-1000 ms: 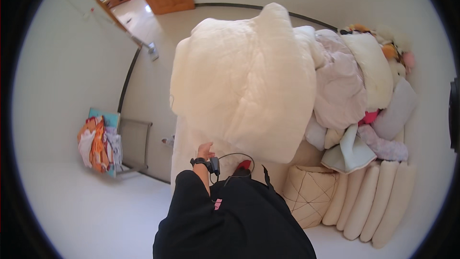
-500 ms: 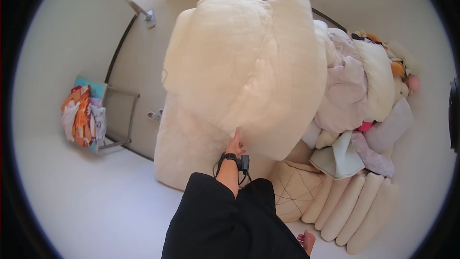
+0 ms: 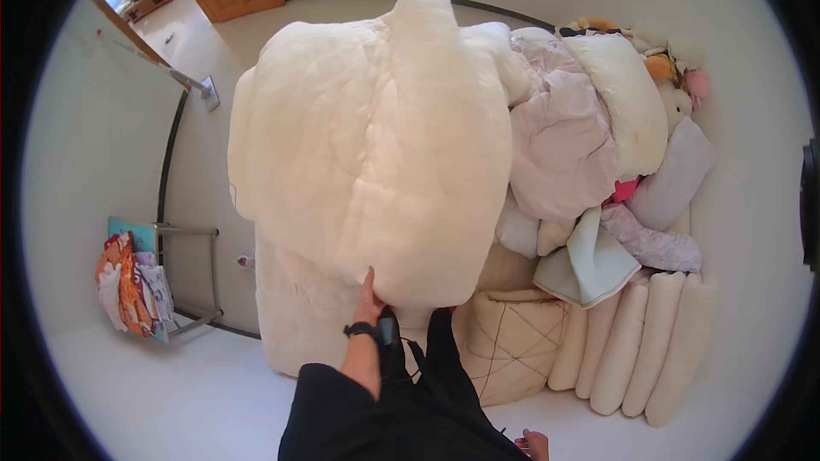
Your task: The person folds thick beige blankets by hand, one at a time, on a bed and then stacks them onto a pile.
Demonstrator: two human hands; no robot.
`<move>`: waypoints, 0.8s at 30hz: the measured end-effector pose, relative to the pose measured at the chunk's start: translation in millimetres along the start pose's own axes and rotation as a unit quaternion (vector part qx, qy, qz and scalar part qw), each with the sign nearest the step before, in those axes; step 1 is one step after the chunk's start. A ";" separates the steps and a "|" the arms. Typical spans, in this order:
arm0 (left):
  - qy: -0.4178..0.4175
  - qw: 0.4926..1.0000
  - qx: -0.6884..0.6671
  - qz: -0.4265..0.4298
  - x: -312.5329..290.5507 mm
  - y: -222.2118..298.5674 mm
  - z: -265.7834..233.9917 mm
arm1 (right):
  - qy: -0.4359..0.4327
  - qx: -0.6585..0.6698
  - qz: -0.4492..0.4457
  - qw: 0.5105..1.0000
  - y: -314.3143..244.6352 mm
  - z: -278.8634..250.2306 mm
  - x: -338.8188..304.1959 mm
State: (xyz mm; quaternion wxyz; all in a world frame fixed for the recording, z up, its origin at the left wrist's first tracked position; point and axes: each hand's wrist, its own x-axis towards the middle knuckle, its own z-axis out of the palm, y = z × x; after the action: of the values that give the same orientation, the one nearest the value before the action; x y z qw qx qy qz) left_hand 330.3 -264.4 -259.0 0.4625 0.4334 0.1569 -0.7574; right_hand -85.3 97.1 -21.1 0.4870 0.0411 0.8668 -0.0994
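Head view, puffy cream quilt (image 3: 376, 137), crumpled pink bedding (image 3: 564, 145)

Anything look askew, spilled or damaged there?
The cream quilt by the left hand is bunched into an uneven ridge; the pale pad to its right lies askew, partly folded over. No spill or damage shows.

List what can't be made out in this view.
Head view:
Left grip: how all its fingers meet the large, puffy cream quilt; the grip itself and the quilt's edge hide that.
Right grip: whether it holds anything; lower picture edge cuts it off.
Small pale object left of the quilt: too small to identify.
Multicoloured plush heap, upper right: overlapping, too small.
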 end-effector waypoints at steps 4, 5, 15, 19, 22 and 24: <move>0.172 0.884 0.423 -0.094 -38.7 90.3 -17.8 | -0.048 -0.044 -0.072 0.995 -52.0 -0.2 44.2; 0.226 0.823 0.519 -0.050 -42.8 119.0 -35.0 | -0.058 -0.050 -0.119 0.990 -76.6 10.4 39.3; 0.197 0.495 0.672 0.514 45.6 158.5 347.4 | -0.055 0.017 -0.155 0.986 -74.5 -17.0 112.8; 0.294 0.446 0.721 0.442 75.8 153.6 435.3 | -0.012 0.034 -0.104 0.994 -9.1 -25.3 101.4; 0.352 0.463 0.714 0.390 97.4 142.3 450.8 | -0.018 0.076 0.030 0.997 24.7 -30.0 81.7; 0.362 0.446 0.692 0.438 106.5 140.4 436.5 | -0.016 0.084 0.038 0.996 31.4 -24.1 62.4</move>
State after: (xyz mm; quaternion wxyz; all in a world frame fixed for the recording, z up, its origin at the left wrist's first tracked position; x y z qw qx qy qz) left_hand 203.6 -676.7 -70.4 0.1814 0.8560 -0.4763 -0.0869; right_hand -132.8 131.3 -66.3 0.4994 0.1128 0.8451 -0.1539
